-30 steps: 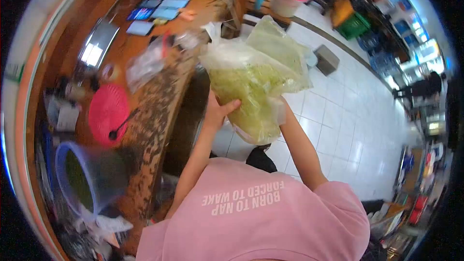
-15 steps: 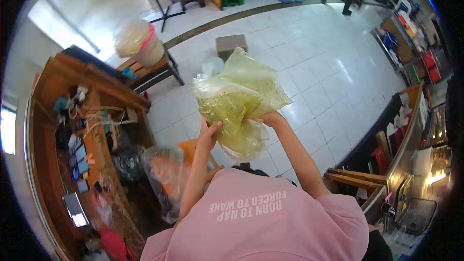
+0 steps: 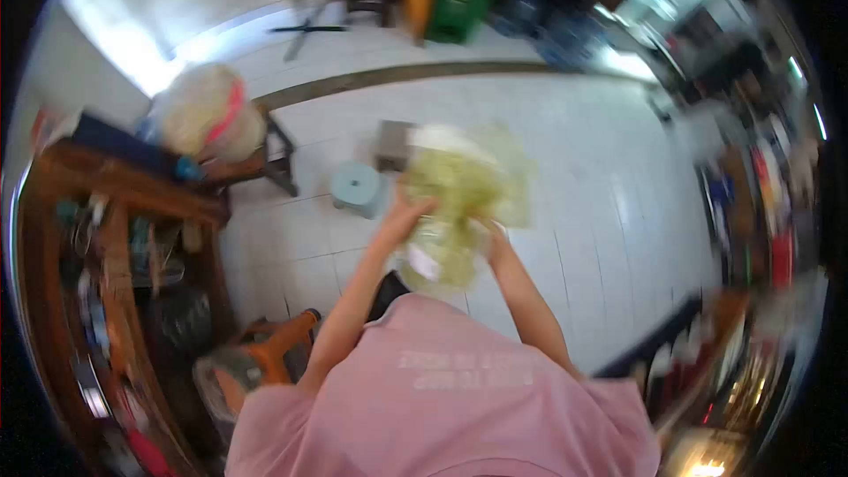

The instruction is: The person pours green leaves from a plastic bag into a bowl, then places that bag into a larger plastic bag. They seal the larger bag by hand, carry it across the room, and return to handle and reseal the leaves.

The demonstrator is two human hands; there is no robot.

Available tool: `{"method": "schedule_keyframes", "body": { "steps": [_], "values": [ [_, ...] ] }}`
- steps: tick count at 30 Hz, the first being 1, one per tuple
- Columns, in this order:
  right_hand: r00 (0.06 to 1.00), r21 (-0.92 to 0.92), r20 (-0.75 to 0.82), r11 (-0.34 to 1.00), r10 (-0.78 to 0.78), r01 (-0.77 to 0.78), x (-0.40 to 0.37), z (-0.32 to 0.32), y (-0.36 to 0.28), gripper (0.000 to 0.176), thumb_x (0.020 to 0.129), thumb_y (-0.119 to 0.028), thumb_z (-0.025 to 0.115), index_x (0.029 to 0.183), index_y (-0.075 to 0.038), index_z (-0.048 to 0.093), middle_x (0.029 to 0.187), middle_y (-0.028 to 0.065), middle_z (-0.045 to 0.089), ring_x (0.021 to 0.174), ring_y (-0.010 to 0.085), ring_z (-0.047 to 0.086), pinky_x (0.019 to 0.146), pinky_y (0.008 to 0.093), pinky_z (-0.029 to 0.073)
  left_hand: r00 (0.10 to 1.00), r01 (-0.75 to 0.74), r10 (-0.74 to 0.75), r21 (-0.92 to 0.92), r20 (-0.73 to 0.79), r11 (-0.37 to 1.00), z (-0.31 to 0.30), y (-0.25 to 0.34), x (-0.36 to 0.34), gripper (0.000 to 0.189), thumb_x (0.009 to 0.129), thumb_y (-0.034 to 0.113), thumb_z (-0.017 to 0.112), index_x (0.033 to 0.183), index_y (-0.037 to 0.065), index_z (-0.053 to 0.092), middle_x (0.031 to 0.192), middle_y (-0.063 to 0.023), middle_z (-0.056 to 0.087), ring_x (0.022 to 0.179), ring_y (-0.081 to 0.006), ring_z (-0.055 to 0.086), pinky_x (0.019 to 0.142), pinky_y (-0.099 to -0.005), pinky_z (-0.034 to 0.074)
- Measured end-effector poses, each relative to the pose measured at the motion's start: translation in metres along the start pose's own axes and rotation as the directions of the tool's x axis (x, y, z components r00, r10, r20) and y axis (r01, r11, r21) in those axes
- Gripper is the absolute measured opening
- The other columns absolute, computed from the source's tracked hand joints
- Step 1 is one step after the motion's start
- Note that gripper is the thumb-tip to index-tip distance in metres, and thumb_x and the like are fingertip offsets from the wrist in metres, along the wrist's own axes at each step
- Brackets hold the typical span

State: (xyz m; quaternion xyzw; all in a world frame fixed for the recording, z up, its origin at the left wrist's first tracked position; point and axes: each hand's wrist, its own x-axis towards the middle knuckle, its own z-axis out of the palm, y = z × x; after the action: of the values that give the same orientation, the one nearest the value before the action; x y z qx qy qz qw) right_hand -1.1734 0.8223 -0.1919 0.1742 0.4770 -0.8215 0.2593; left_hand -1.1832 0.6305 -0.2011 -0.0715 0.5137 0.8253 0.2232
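Between my hands, above the tiled floor, is a clear plastic bag [image 3: 455,199] with yellow-green contents; blur hides what they are. My left hand [image 3: 406,212] grips the bag's left side, its fingers closed on the plastic. On the lower right side of the bag, my right hand [image 3: 491,234] is closed too, its fingertips partly hidden by the plastic. Part of the bag spreads up and to the right, and a pale patch shows near its bottom.
A light blue stool [image 3: 357,187] and a grey-brown box [image 3: 394,146] stand on the floor ahead. At left, a tub with a pink rim [image 3: 228,113] sits on a wooden bench. An orange chair [image 3: 287,344] is beside my left arm. Wooden shelving [image 3: 132,185] lines the left.
My view has turned and is now blurred. Both hands still hold the bag, which looks more bunched together. The light blue stool, mostly covered by the bag before, now shows fully.
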Motion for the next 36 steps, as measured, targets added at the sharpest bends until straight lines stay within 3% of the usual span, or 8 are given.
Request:
{"method": "schedule_keyframes", "body": {
  "steps": [3, 9, 18, 22, 26, 27, 28, 36],
  "values": [
    [1.0, -0.112, 0.025, 0.994, -0.015, 0.018, 0.058, -0.036, -0.081, 0.045, 0.074, -0.013, 0.068, 0.115, -0.002, 0.051, 0.107, 0.0087, 0.057, 0.096, 0.0194, 0.055, 0.083, 0.0317, 0.046, 0.976, 0.004, -0.003, -0.005, 0.218, 1.0, 0.038, 0.02, 0.1, 0.07, 0.074, 0.026, 0.068, 0.128, 0.003, 0.029, 0.115, -0.0105, 0.047, 0.105, -0.0218, 0.047, 0.089, -0.0321, 0.041],
    [0.995, -0.288, 0.093, 0.956, -0.027, 0.053, 0.218, -0.118, -0.223, 0.046, 0.075, -0.014, 0.068, 0.116, -0.002, 0.05, 0.108, 0.0087, 0.056, 0.097, 0.0192, 0.054, 0.084, 0.0319, 0.045, 0.988, -0.15, 0.145, 0.088, 0.054, 0.985, 0.11, 0.065, 0.274, 0.1, 0.067, 0.034, 0.076, 0.135, 0.008, 0.007, 0.118, -0.0185, 0.044, 0.11, -0.0264, 0.043, 0.093, -0.0338, 0.035],
    [0.984, -0.493, 0.17, 0.869, 0.056, 0.035, 0.465, -0.214, -0.425, 0.048, 0.075, -0.015, 0.067, 0.117, -0.002, 0.049, 0.111, 0.0088, 0.055, 0.098, 0.0189, 0.052, 0.084, 0.0323, 0.044, 0.752, -0.143, 0.256, 0.228, -0.608, 0.963, 0.135, 0.117, 0.509, 0.119, 0.059, 0.049, 0.077, 0.134, 0.004, -0.004, 0.111, -0.0253, 0.048, 0.106, -0.0358, 0.047, 0.091, -0.0368, 0.039],
    [0.961, -0.583, 0.255, 0.81, 0.107, 0.064, 0.568, -0.235, -0.452, 0.048, 0.076, -0.016, 0.067, 0.118, -0.002, 0.048, 0.112, 0.0088, 0.054, 0.099, 0.0187, 0.052, 0.085, 0.0324, 0.044, 0.593, -0.31, 0.295, 0.125, -0.75, 0.942, 0.05, 0.051, 0.54, 0.083, 0.076, 0.038, 0.065, 0.131, 0.003, 0.014, 0.103, -0.0163, 0.055, 0.091, -0.0237, 0.055, 0.08, -0.0349, 0.045],
    [0.962, -0.666, 0.272, 0.727, 0.029, 0.166, 0.7, -0.31, -0.461, 0.052, 0.076, -0.019, 0.066, 0.12, -0.002, 0.046, 0.116, 0.0096, 0.051, 0.104, 0.0197, 0.047, 0.089, 0.035, 0.04, 0.257, -0.154, 0.152, 0.115, -0.954, 0.981, -0.022, -0.065, 0.442, 0.05, 0.087, 0.036, 0.048, 0.128, 0.014, 0.032, 0.106, -0.0097, 0.057, 0.087, -0.0202, 0.058, 0.072, -0.0323, 0.048],
    [0.967, -0.806, 0.225, 0.535, -0.116, 0.252, 0.739, -0.344, -0.46, 0.064, 0.072, -0.023, 0.07, 0.124, -0.001, 0.04, 0.119, 0.0137, 0.049, 0.108, 0.0239, 0.047, 0.09, 0.0336, 0.039, -0.067, -0.218, -0.201, -0.182, -0.977, 0.959, 0.008, -0.03, 0.448, 0.04, 0.082, 0.026, 0.055, 0.116, 0.012, 0.041, 0.102, -0.0085, 0.056, 0.079, -0.0235, 0.055, 0.06, -0.0372, 0.048],
    [0.948, -0.914, 0.208, 0.298, -0.241, 0.277, 0.767, -0.373, -0.469, 0.076, 0.067, -0.027, 0.074, 0.127, -0.001, 0.034, 0.122, 0.0177, 0.047, 0.111, 0.0281, 0.047, 0.09, 0.0322, 0.039, -0.14, -0.345, -0.304, -0.241, -0.942, 0.907, 0.002, -0.049, 0.437, 0.044, 0.081, 0.026, 0.058, 0.117, 0.011, 0.039, 0.105, -0.0136, 0.053, 0.077, -0.0283, 0.056, 0.056, -0.0371, 0.049],
    [0.828, -0.979, -0.18, 0.016, -0.531, -0.203, 0.777, -0.383, -0.611, 0.076, 0.073, -0.029, 0.062, 0.133, -0.008, 0.021, 0.112, 0.0177, 0.054, 0.1, 0.0325, 0.053, 0.083, 0.0376, 0.042, -0.134, -0.254, -0.691, -0.65, -0.71, 0.716, -0.07, -0.072, 0.535, 0.054, 0.075, 0.033, 0.062, 0.119, 0.009, 0.041, 0.111, -0.0149, 0.045, 0.086, -0.0339, 0.051, 0.059, -0.0439, 0.046]
  ]
}}
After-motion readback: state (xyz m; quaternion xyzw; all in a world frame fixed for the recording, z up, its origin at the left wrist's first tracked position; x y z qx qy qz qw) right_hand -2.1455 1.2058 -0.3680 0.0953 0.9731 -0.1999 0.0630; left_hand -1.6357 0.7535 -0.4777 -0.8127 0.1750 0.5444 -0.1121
